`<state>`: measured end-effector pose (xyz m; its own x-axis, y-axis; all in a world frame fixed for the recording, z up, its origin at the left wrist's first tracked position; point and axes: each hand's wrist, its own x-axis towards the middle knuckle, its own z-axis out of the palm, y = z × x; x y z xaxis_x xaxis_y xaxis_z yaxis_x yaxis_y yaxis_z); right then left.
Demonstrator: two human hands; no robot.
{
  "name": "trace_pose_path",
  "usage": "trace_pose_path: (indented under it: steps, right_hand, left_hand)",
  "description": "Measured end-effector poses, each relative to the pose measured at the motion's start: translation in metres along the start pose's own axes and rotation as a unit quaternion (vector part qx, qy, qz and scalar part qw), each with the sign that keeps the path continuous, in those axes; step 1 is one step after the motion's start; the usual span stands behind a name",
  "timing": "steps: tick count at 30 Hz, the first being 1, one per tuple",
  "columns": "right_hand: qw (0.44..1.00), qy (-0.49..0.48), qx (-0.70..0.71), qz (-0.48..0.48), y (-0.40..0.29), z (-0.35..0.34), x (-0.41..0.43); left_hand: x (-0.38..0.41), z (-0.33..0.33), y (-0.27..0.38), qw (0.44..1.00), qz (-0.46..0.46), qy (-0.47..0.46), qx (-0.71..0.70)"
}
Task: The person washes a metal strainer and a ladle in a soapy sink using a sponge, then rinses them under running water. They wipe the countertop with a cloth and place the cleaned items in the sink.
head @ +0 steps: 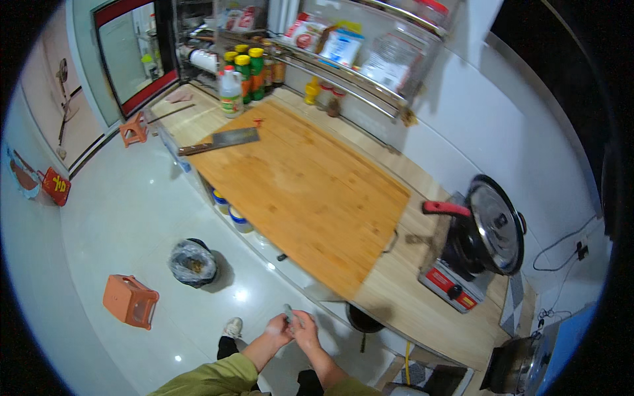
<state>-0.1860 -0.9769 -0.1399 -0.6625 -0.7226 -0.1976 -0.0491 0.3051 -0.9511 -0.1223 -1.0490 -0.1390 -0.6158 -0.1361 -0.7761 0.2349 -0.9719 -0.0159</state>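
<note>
My left hand (280,330) and my right hand (305,330) meet low in the view, beyond the counter's front edge and above the floor. Between their fingers is a small greyish-green object (289,312), too small to identify; which hand bears its hold is unclear. Ahead lies a large wooden cutting board (307,193) on the counter. A cleaver (235,137) rests on the board's far left corner, its wooden handle jutting past the edge. Near the blade is a small red scrap (258,122).
A gas stove (451,285) carries a lidded pan (495,225) with a red handle (446,208). Bottles (231,94) stand behind the board under a wall rack (342,69). On the floor are a lined trash bin (192,262) and an orange plastic stool (130,302).
</note>
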Motion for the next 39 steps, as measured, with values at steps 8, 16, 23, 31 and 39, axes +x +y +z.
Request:
trace_pose_path:
  steps: [8,16,23,31,39]
  right_hand:
    - [0.981,-0.183,-0.023,-0.057,-0.114,0.242,0.08]
    - [0.954,-0.257,-0.14,-0.066,-0.13,0.335,0.118]
    - [0.928,-0.358,0.084,0.054,-0.141,0.317,0.107]
    - [0.948,-0.18,0.174,0.199,-0.111,0.213,0.02]
    - [0.893,0.13,0.356,0.241,-0.106,0.088,-0.119]
  left_hand:
    - [-0.091,-0.068,0.256,0.97,0.235,0.039,0.05]
    - [-0.096,-0.163,0.351,0.837,0.295,0.286,0.361]
    - [-0.122,-0.144,0.333,0.989,0.094,0.008,0.11]
    - [-0.098,-0.102,0.253,0.968,0.133,-0.037,0.208]
    - [-0.135,-0.01,0.102,0.876,-0.014,-0.003,0.482]
